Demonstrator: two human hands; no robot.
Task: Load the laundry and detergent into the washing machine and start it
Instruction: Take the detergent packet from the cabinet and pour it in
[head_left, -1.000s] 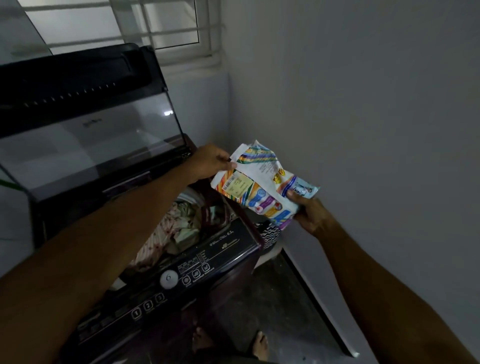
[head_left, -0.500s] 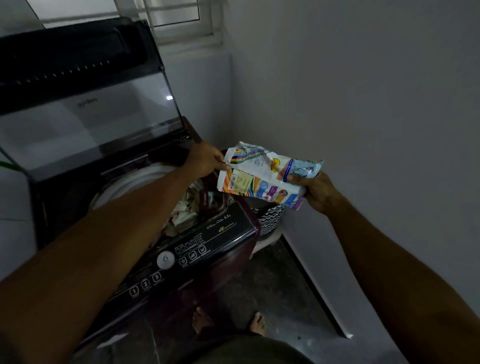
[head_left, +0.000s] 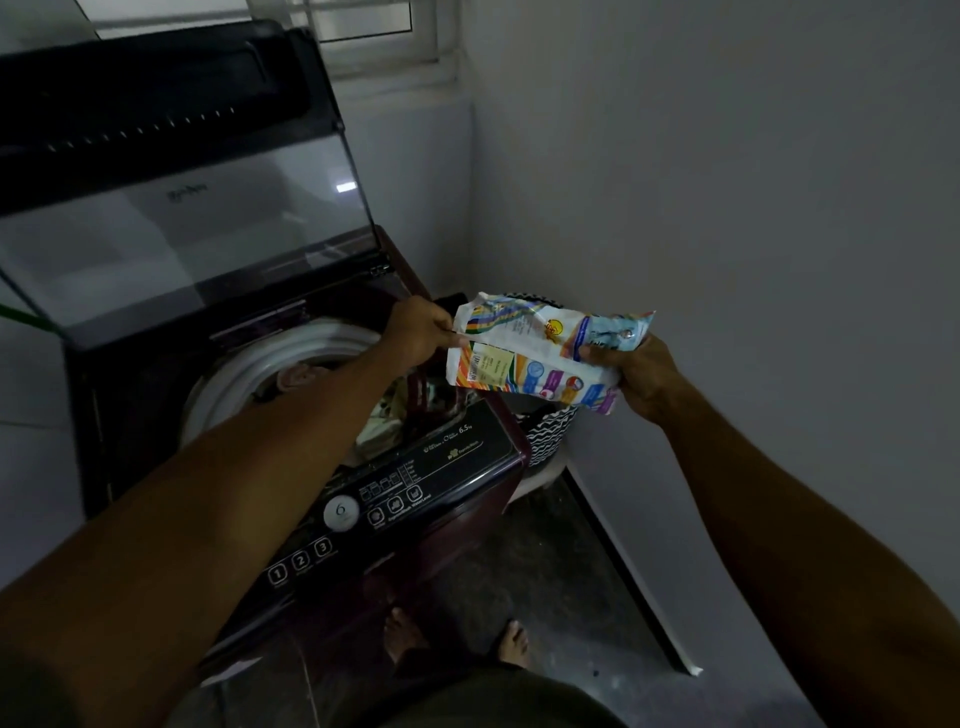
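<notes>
Both hands have carried the detergent packet (head_left: 545, 348) lower and flatter since a second ago; it was tilted up on its end before and now lies nearly level, held in the air just off the right front corner of the washing machine (head_left: 291, 415), and the view has dipped so more of the white drum rim (head_left: 270, 364) shows.

At far left the glass lid (head_left: 182, 228) stands raised and leans back toward the window (head_left: 358, 21). Below it the drum is open, with crumpled laundry (head_left: 384, 421) inside, partly hidden by the left forearm that reaches across the opening. Along the machine's front edge runs the dark control panel (head_left: 395, 499), with a round white dial and numbered buttons.

The left hand (head_left: 415, 332) has its fingers curled and pinches the left end of the packet at its top edge. The right hand (head_left: 639, 374) grips the packet's right end, thumb on top and fingers wrapped underneath. Whether the packet is torn open I cannot tell.

Behind and below the packet sits a basket (head_left: 550, 431) with a black and white wavy pattern, on the floor (head_left: 561, 571) between the machine and the grey wall (head_left: 727, 208). Two bare feet (head_left: 405, 634) show at the bottom, by the machine's base
</notes>
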